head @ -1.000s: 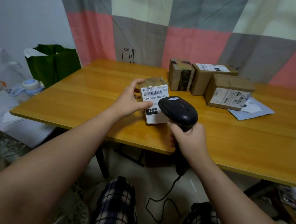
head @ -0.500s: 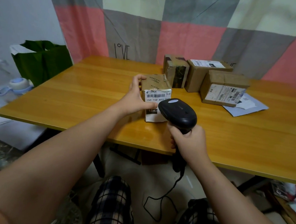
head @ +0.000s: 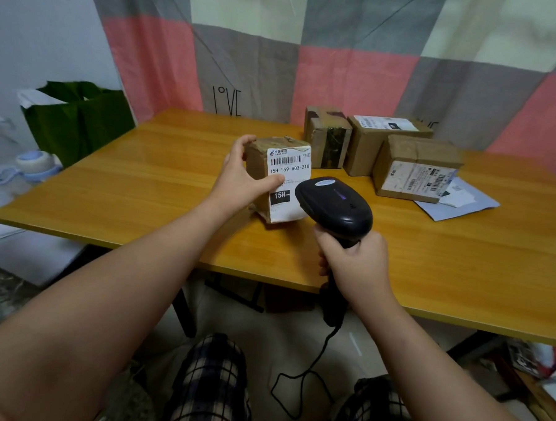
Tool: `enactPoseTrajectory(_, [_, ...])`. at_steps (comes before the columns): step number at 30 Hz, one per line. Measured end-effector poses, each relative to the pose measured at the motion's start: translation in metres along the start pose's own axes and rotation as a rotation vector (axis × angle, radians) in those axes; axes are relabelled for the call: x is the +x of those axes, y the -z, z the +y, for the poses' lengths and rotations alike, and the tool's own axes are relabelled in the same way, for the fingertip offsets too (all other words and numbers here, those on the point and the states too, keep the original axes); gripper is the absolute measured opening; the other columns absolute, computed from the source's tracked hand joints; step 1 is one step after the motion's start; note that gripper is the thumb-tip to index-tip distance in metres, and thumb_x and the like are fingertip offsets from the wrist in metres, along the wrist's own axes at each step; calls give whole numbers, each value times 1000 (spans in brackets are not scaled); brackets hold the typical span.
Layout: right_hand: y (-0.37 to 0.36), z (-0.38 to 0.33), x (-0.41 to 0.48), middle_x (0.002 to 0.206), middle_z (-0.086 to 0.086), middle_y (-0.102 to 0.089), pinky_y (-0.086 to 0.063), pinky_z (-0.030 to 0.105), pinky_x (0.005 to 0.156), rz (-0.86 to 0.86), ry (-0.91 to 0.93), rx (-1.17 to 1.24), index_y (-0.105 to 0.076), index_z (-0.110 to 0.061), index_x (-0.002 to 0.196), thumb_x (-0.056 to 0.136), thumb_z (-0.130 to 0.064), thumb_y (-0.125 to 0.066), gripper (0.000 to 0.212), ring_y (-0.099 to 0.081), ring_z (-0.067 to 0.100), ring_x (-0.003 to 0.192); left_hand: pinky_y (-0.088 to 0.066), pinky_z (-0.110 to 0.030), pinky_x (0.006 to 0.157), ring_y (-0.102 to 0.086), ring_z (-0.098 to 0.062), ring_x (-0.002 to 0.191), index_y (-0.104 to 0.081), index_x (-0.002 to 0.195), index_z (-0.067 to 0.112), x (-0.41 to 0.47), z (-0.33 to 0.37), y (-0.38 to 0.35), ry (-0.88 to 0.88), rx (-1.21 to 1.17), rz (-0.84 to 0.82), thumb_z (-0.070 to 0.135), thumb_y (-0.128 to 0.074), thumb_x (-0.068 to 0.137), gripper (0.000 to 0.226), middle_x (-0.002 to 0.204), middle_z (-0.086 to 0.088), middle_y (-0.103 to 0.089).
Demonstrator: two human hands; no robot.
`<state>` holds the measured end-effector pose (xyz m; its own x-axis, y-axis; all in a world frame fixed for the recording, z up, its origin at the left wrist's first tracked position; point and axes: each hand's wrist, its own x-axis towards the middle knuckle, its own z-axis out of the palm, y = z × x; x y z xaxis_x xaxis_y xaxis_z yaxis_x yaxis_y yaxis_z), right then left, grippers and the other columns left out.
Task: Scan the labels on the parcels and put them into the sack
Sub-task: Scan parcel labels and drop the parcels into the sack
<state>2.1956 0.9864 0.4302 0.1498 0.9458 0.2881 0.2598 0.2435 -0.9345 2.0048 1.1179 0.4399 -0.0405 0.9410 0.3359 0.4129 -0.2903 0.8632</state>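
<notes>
My left hand (head: 239, 179) grips a small brown parcel (head: 283, 178) by its left side, thumb on the white barcode label that faces me. The parcel stands on the wooden table (head: 142, 184). My right hand (head: 354, 266) holds the handle of a black corded barcode scanner (head: 333, 205), whose head sits just right of the parcel's label. Three more brown parcels (head: 327, 137) (head: 380, 141) (head: 415, 167) stand at the back of the table. A green sack (head: 78, 119) stands open beyond the table's left end.
A pale blue envelope (head: 457, 203) lies under the rightmost parcel. A patchwork curtain hangs behind the table. A blue-lidded bottle (head: 36, 164) sits on a white surface at left. The scanner's cable (head: 296, 382) hangs down between my knees.
My left hand has turned the parcel a little, so its label faces me more squarely, and the thumb now lies on the label. The scanner has stayed beside it.
</notes>
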Motion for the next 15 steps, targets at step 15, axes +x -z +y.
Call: enactPoseTrajectory(15, [-62, -38, -58, 51, 3, -56, -48, 28, 43, -409, 21, 173, -63, -17, 65, 83, -15, -74, 21, -55, 16, 44, -48, -42, 100, -54, -17, 119, -30, 134, 44, -149, 12, 100, -11, -79, 343, 46, -77, 63, 84, 140, -5, -40])
